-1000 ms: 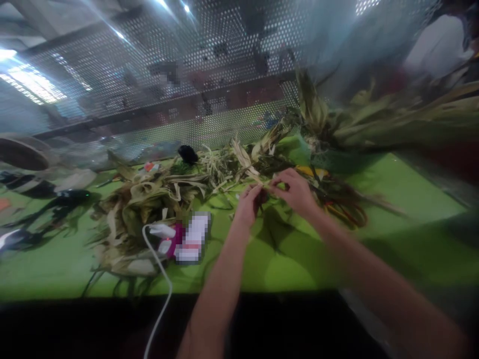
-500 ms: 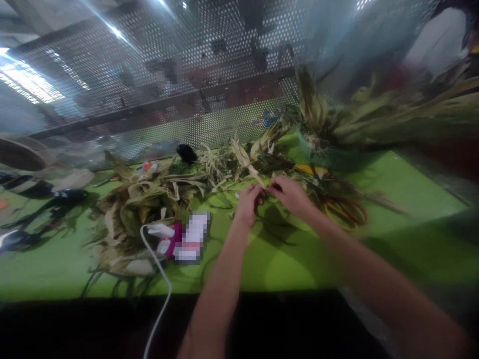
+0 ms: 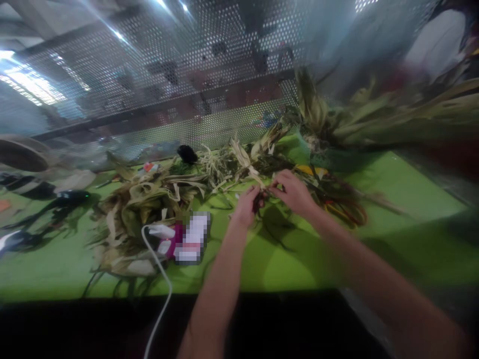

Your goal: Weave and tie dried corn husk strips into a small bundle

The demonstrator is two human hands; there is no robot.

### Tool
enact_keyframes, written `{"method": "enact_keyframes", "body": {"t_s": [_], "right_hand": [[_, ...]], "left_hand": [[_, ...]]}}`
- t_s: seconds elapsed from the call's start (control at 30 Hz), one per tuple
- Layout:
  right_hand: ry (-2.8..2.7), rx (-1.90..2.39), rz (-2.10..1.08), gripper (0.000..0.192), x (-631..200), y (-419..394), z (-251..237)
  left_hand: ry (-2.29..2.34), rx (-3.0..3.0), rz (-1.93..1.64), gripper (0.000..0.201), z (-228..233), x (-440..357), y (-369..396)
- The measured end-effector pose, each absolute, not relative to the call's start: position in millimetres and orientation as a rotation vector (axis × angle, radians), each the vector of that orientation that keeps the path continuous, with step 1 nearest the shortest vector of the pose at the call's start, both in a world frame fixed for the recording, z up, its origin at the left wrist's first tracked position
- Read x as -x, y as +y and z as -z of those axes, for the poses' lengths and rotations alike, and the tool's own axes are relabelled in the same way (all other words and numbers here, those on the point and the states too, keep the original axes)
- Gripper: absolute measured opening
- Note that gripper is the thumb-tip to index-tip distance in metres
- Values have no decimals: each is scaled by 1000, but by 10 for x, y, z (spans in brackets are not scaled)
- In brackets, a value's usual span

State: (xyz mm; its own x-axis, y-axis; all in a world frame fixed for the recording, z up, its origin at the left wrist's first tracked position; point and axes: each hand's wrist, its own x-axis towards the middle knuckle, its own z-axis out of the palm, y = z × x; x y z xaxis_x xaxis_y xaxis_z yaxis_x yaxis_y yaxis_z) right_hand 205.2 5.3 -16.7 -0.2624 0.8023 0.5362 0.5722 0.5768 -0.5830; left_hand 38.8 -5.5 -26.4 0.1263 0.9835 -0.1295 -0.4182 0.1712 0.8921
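My left hand (image 3: 247, 205) is closed around a small dark bundle of thin strands (image 3: 257, 202), partly hidden by its fingers. Just to the right, my right hand (image 3: 294, 191) has thumb and forefinger pinched together, close to the left fingertips; what lies between them is too small to make out. Dark stringy strips (image 3: 279, 232) trail below both hands on the green table. Directly beyond my fingers lies a pale dried corn husk (image 3: 243, 158).
A heap of dried husks (image 3: 145, 204) spreads at the left. In front are a pixelated phone-like object (image 3: 192, 237) and a white cable (image 3: 159, 269). Red-and-yellow scissors-like handles (image 3: 346, 213) lie right. Behind stands a perforated metal screen (image 3: 187, 94); a black fan-like device (image 3: 26, 184) is far left.
My right hand has risen slightly, and its thumb and forefinger now form a rounder loop. The left hand stays nearly in place, with more of the dark bundle showing.
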Motion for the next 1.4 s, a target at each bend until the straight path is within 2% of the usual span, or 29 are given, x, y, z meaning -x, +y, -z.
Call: {"method": "enact_keyframes", "body": {"t_s": [0.07, 0.17, 0.23, 0.37, 0.47, 0.7, 0.9, 1.03, 1.23, 1.4], "right_hand": [[-1903, 1048, -443, 3, -2056, 71, 178], [-1762, 1035, -749, 20, -2035, 96, 210], [-1693, 1024, -918, 24, -2016, 107, 229], [-1665, 992, -988, 16, -2006, 105, 223], [-1643, 1015, -991, 18, -2018, 90, 189], [-1689, 1056, -877, 19, -2029, 85, 156], [-1778, 1056, -721, 14, -2046, 88, 146], [-1849, 983, -686, 17, -2055, 77, 151], [-1932, 973, -390, 32, -2029, -13, 130], [-2091, 939, -224, 27, -2023, -20, 151]], "left_hand": [[912, -879, -1191, 27, 275, -374, -54], [888, -948, -1165, 28, 278, -369, -65], [867, -941, -1163, 28, 279, -371, -67], [856, -857, -1202, 26, 284, -369, -58], [854, -864, -1177, 27, 285, -360, -62], [931, -1051, -1121, 31, 299, -355, -81], [835, -935, -1101, 31, 282, -379, -97], [826, -895, -1179, 30, 243, -376, -99], [874, -731, -1216, 31, 199, -386, -82], [800, -632, -1227, 29, 209, -404, -82]]}}
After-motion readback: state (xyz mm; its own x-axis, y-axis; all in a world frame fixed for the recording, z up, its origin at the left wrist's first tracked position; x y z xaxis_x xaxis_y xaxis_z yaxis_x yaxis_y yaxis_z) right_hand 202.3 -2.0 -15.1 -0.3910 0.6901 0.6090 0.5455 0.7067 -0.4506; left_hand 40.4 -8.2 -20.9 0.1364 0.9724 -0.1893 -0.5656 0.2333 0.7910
